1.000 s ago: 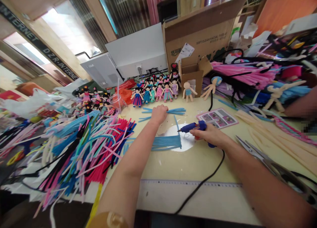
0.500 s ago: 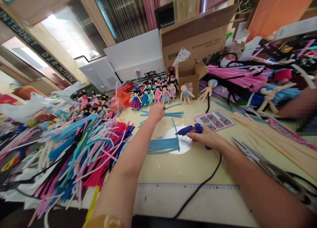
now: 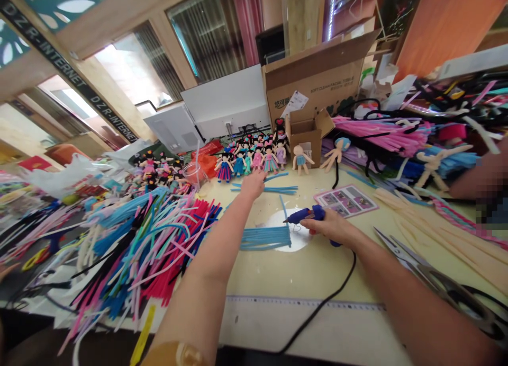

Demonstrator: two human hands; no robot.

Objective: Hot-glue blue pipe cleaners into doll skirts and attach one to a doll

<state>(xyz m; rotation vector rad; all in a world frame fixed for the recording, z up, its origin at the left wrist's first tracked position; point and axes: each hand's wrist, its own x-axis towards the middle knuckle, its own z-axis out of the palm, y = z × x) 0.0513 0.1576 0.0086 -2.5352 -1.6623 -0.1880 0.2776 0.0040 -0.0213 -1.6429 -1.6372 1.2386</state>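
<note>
My right hand (image 3: 327,225) is wrapped around a blue glue gun (image 3: 304,215), its nozzle pointing left. Just left of the nozzle lies a flat row of blue pipe cleaners (image 3: 265,238), with one more running crosswise at its right end. This end rests over a white round patch (image 3: 300,241) on the table. Farther back, my left hand (image 3: 253,186) is closed at one end of a loose blue pipe cleaner (image 3: 278,176); its fingertips are partly hidden. Several more blue pipe cleaners (image 3: 280,189) lie just beneath that hand.
Small finished dolls (image 3: 254,157) stand behind my left hand, beside a small open carton (image 3: 304,135). Large scissors (image 3: 428,276) lie at right; a picture card (image 3: 347,200) lies behind the glue gun. Coloured pipe cleaners (image 3: 159,249) heap up at left. A black cord (image 3: 317,308) crosses the front.
The camera view has shifted slightly. My left hand's loose blue pipe cleaner has slid a little left relative to the others. The glue gun stays at the row's right end.
</note>
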